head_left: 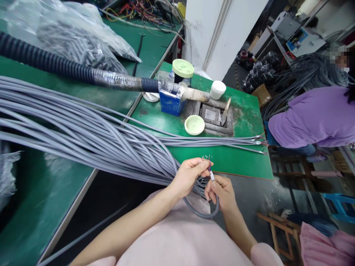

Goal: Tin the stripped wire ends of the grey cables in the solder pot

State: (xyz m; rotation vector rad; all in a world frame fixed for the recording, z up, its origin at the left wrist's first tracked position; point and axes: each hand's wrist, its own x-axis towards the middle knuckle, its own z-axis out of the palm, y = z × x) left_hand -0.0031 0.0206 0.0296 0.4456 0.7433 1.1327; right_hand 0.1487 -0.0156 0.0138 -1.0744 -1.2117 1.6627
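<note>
One grey cable (202, 215) loops up in front of my body, its end pointing away from me. My right hand (223, 190) pinches it just below a white sleeve (212, 175). From the sleeve fan thin coloured wires (210, 162) with bare tips, and my left hand (191, 173) holds these between thumb and fingers. A thick bundle of grey cables (119, 144) lies to the left and runs behind my left hand. Several cable ends (258, 143) with white sleeves and stripped wires lie at the green table's right edge.
On the green table (244, 162) stand a solder pot (212, 114) with a scraper (226, 112), a pale green dish (194, 125), a white jar (217, 89) and a blue box (170, 103). A black hose (72, 72) crosses above. At right sits a person in purple (313, 114).
</note>
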